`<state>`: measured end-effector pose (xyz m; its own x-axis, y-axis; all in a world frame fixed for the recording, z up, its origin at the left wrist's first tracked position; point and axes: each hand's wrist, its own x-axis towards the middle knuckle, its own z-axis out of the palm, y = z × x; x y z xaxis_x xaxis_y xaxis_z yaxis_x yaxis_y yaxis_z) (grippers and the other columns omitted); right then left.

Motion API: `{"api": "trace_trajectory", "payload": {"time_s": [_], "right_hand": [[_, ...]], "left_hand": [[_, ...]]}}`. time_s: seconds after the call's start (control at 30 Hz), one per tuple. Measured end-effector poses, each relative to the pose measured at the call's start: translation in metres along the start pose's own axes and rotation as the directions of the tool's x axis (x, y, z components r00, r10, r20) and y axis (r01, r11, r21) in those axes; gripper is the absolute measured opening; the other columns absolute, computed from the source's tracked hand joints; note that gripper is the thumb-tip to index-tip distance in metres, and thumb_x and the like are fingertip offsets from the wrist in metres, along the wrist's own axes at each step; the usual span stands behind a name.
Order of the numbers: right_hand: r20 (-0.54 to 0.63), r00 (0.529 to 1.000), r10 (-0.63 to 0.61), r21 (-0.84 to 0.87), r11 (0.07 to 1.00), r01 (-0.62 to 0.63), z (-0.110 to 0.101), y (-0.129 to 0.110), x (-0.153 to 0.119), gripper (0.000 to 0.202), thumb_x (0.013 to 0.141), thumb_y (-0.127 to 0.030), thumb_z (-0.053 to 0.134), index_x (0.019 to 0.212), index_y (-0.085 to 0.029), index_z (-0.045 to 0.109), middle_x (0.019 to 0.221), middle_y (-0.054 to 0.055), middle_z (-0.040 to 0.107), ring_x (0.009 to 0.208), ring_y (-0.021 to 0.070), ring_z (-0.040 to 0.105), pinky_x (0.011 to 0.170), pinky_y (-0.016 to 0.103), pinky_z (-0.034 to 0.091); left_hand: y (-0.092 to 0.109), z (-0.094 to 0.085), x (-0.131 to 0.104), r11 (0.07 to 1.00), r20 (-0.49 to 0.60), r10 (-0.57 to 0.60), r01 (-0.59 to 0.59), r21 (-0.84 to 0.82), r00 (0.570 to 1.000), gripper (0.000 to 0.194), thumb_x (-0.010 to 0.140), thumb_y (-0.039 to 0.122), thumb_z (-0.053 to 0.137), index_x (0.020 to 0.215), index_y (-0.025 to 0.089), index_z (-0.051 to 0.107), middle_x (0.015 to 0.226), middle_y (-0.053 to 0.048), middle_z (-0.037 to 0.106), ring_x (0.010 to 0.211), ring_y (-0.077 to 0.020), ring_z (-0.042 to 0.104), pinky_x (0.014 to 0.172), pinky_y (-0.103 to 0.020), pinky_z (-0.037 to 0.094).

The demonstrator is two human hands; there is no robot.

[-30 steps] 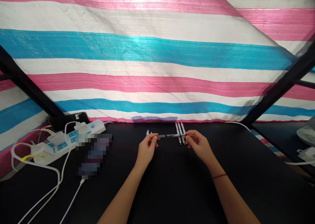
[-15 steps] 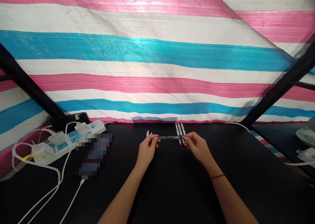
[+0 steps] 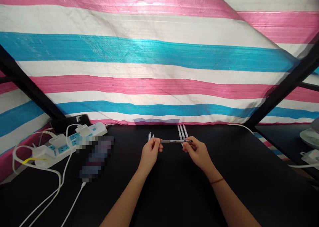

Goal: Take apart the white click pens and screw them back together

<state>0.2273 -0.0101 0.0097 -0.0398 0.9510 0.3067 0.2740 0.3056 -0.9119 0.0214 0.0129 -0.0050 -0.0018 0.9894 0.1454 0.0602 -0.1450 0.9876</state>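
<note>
A pen (image 3: 173,141) with a dark grip and a clear barrel lies level between my two hands, above the black table (image 3: 171,193). My left hand (image 3: 151,150) pinches its left, dark end. Around its right end, the fingers of my right hand (image 3: 195,150) are closed. Three white pens (image 3: 182,131) lie side by side behind my right hand, their near ends partly hidden. Behind my left hand are two white pens (image 3: 149,136), mostly covered by the hand.
At the left, a white power strip (image 3: 99,129) carries chargers and cables near a black device (image 3: 69,123). A blurred phone (image 3: 96,159) with a white cable lies closer. Striped sheeting hangs behind the table; a dish (image 3: 310,139) sits at far right.
My right hand has moved slightly left along the pen, with its thumb now further in. The pen sits slightly lower, and my left hand has barely moved.
</note>
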Motion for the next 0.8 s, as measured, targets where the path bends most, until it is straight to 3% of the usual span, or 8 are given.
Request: {"api": "trace_trajectory", "payload": {"time_s": [0.1,0.2,0.3,0.4,0.5,0.7,0.8], "right_hand": [[-0.033,0.999,0.041,0.173,0.984,-0.035,0.003,0.001,0.002,0.023,0.084,-0.043,0.057,0.085,-0.020,0.056,0.068,0.004,0.065,0.063,0.0187,0.064,0.058,0.031,0.055],[-0.116,0.987,0.112,0.380,0.923,-0.061,0.005,0.003,0.005,0.032,0.081,-0.046,0.059,0.097,-0.020,0.052,0.088,0.009,0.068,0.072,0.0207,0.066,0.054,0.031,0.056],[-0.171,0.973,0.154,0.437,0.897,-0.065,0.005,0.004,0.008,0.050,0.077,-0.046,0.064,0.116,-0.023,0.042,0.094,0.009,0.069,0.068,0.0185,0.065,0.053,0.032,0.057],[-0.160,0.976,0.148,0.420,0.905,-0.068,0.003,0.006,0.008,0.055,0.075,-0.046,0.066,0.118,-0.024,0.038,0.086,0.006,0.070,0.061,0.0170,0.065,0.051,0.030,0.056],[-0.095,0.985,0.142,0.397,0.913,-0.093,0.002,0.007,0.007,0.047,0.075,-0.046,0.066,0.109,-0.021,0.044,0.082,0.007,0.070,0.061,0.0182,0.067,0.050,0.028,0.055],[-0.011,0.986,0.167,0.348,0.925,-0.152,0.003,0.006,0.006,0.048,0.075,-0.047,0.066,0.110,-0.020,0.048,0.084,0.008,0.070,0.063,0.0189,0.068,0.057,0.031,0.057],[-0.004,0.985,0.170,0.322,0.933,-0.160,0.005,0.004,0.005,0.048,0.073,-0.050,0.067,0.105,-0.019,0.050,0.080,0.008,0.071,0.062,0.0195,0.068,0.055,0.031,0.056]], "left_hand": [[0.003,0.000,-0.002,1.000,0.048,0.011,-0.012,0.024,0.999,0.031,0.085,0.045,0.050,0.082,0.017,0.061,0.062,0.002,0.059,0.057,-0.0122,0.057,0.060,-0.025,0.047],[0.011,0.004,-0.009,0.998,0.196,-0.002,-0.009,0.055,0.981,0.029,0.086,0.043,0.049,0.076,0.018,0.059,0.064,0.001,0.062,0.059,-0.0122,0.058,0.060,-0.024,0.047],[0.018,0.012,-0.020,0.990,0.414,-0.064,0.004,0.144,0.908,0.028,0.087,0.041,0.047,0.080,0.018,0.061,0.068,0.000,0.066,0.052,-0.0103,0.056,0.054,-0.022,0.044],[0.019,0.023,-0.031,0.987,0.518,-0.085,-0.001,0.163,0.851,0.029,0.088,0.039,0.045,0.102,0.020,0.063,0.071,-0.001,0.069,0.054,-0.0117,0.059,0.058,-0.024,0.047],[0.015,0.030,-0.038,0.989,0.558,-0.100,0.019,0.148,0.824,0.034,0.088,0.037,0.045,0.114,0.020,0.059,0.072,-0.002,0.070,0.062,-0.0141,0.064,0.064,-0.026,0.050],[0.006,0.036,-0.039,0.992,0.583,-0.090,0.022,0.123,0.807,0.028,0.088,0.034,0.047,0.107,0.017,0.060,0.090,-0.006,0.069,0.070,-0.0145,0.064,0.067,-0.027,0.049],[0.003,0.036,-0.038,0.993,0.590,-0.096,0.034,0.115,0.801,0.029,0.087,0.032,0.050,0.110,0.017,0.057,0.088,-0.005,0.068,0.071,-0.0146,0.063,0.068,-0.027,0.049]]}}
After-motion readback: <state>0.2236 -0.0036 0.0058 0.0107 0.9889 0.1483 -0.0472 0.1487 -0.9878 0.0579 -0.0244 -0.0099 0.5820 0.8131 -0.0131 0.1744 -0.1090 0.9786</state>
